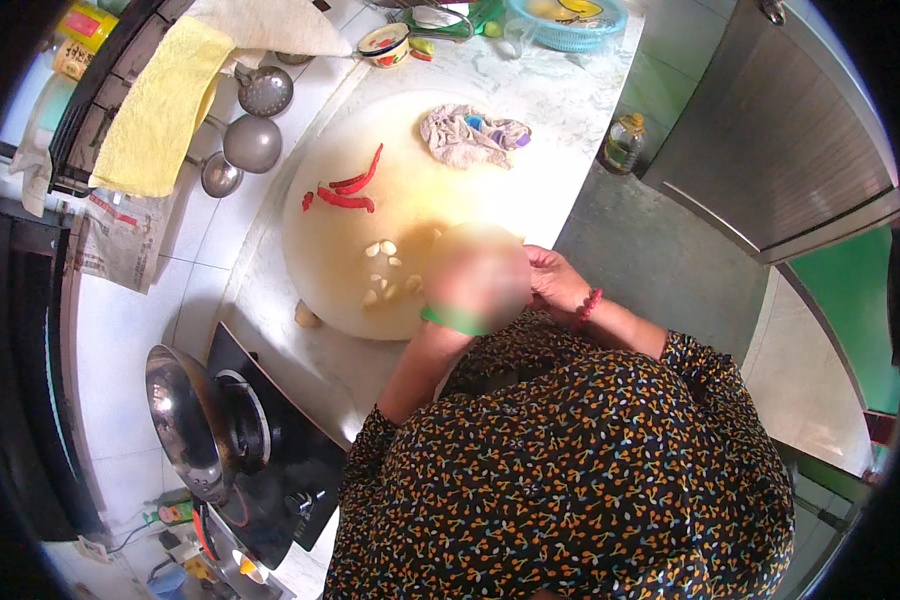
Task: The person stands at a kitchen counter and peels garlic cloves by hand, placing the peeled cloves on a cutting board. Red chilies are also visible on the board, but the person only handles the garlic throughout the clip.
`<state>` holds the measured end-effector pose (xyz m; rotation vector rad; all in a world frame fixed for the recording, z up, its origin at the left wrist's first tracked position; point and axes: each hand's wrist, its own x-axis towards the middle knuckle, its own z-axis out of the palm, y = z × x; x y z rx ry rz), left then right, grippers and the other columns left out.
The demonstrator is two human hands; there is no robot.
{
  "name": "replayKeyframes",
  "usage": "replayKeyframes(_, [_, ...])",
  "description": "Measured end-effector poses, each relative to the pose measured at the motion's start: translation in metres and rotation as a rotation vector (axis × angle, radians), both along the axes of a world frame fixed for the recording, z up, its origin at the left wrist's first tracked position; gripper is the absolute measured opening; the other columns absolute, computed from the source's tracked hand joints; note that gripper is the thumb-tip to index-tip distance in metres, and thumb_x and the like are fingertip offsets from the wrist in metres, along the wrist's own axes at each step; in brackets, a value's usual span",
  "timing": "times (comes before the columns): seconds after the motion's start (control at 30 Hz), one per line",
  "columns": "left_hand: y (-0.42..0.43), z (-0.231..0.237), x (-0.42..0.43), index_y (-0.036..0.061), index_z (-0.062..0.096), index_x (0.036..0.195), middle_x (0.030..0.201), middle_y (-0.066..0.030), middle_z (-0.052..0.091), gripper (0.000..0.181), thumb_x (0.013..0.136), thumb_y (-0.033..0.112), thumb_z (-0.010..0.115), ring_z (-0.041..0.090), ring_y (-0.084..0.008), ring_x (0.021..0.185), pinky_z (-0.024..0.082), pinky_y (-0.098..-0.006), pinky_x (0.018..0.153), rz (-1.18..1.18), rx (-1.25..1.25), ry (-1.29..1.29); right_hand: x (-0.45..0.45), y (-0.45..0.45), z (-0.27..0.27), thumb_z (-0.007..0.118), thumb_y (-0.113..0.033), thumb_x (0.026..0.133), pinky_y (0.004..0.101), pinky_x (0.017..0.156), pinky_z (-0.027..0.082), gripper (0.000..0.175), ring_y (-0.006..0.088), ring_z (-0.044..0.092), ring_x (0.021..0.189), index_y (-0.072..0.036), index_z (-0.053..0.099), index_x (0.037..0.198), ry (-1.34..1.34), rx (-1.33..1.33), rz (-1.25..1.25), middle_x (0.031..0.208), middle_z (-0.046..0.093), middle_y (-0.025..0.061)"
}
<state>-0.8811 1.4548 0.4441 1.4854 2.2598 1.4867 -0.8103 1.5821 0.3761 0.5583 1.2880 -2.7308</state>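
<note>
My left hand (477,279) is over the near edge of a round pale board (322,247), with a green band at its wrist; a blur covers most of it. My right hand (557,279) meets it from the right, fingers bent inward, a red bead bracelet on the wrist. Whatever lies between the hands is hidden. Several pale garlic cloves (388,247) are scattered on the board just left of my left hand. Farther back on it lie red chilli peppers (347,199) and a small red piece (307,201). A crumpled patterned cloth (465,139) rests at the board's far right.
A steel wok (187,420) sits tilted in view on a black gas stove (270,510) at lower left. Ladles (253,142) and a yellow towel (161,105) hang along the wall. A lidded enamel bowl (385,46) and blue basket (570,34) stand behind. An oil bottle (625,142) is on the floor.
</note>
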Motion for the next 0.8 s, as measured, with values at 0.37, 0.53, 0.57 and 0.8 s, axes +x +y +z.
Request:
replayKeyframes(0.37, [-0.006,-0.018,0.008,0.0006,0.052,0.092,0.08,-0.002,0.055,0.014,0.078,0.0,0.054,0.05,-0.0074,0.061,0.041,-0.0192,0.053,-0.107,0.295,-0.941,0.01,0.007,0.019,0.057,-0.013,0.082,0.0179,0.039,0.028,0.008,0.005,0.041,0.046,-0.005,0.056,0.082,0.166,-0.023,0.013,0.064,0.054,-0.0001])
replayKeyframes(0.53, [-0.009,-0.013,0.013,0.0003,0.052,0.096,0.079,-0.0058,0.056,0.014,0.083,0.004,0.05,0.052,-0.011,0.06,0.041,-0.0207,0.052,-0.091,0.388,-1.149,0.01,-0.001,0.017,0.054,-0.012,0.083,0.0178,0.038,0.028,0.008,0.0049,0.04,0.045,-0.004,0.055,0.081,0.209,0.034,0.014,0.064,0.053,0.0001])
replayKeyframes(0.57, [-0.012,-0.021,0.009,0.0003,0.051,0.097,0.079,-0.0065,0.056,0.015,0.084,0.006,0.049,0.052,-0.0118,0.06,0.042,-0.0214,0.052,-0.127,0.38,-1.153,0.011,-0.001,0.021,0.053,-0.012,0.084,0.0179,0.038,0.028,0.008,0.0049,0.04,0.045,-0.004,0.055,0.081,0.21,0.025,0.023,0.064,0.053,0.0001])
replayKeyframes(0.8, [-0.017,-0.011,0.004,0.0008,0.048,0.102,0.08,-0.0079,0.055,0.019,0.086,0.012,0.046,0.054,-0.0147,0.061,0.044,-0.0231,0.051,-0.184,0.33,-1.153,0.016,0.007,0.031,0.05,-0.009,0.085,0.0174,0.039,0.029,0.007,0.0046,0.039,0.044,-0.004,0.055,0.086,0.29,0.105,-0.086,0.068,0.054,-0.0001])
